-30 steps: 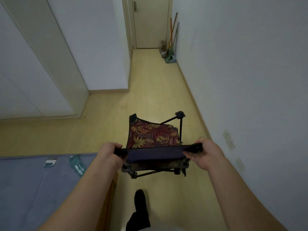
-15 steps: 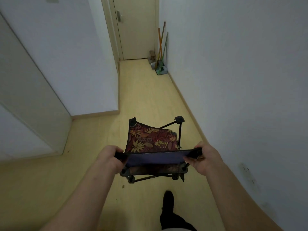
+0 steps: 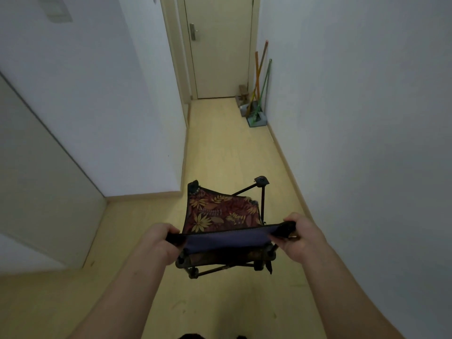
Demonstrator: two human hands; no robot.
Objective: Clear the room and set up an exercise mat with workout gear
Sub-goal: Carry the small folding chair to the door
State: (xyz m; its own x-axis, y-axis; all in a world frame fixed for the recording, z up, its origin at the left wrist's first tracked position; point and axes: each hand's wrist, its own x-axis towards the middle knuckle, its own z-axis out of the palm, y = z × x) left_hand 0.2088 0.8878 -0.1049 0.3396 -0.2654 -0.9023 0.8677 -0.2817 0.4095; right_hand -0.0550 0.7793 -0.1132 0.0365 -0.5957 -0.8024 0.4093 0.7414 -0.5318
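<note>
You're in the clearing stage, I'd judge: one small folding chair (image 3: 220,214) is held up in front of you in the hallway, well short of the door (image 3: 220,52) and roughly in line with it, apparently on its way out. Your left hand (image 3: 159,238) and right hand (image 3: 299,237) each have their fingers curled tight around one end of the chair's dark top edge. No mat or workout gear shows here, so laying those out looks wholly undone. Counted: one chair, two hands on it, one door, and three long-handled cleaning tools (image 3: 259,79) leaning just right of the door.
</note>
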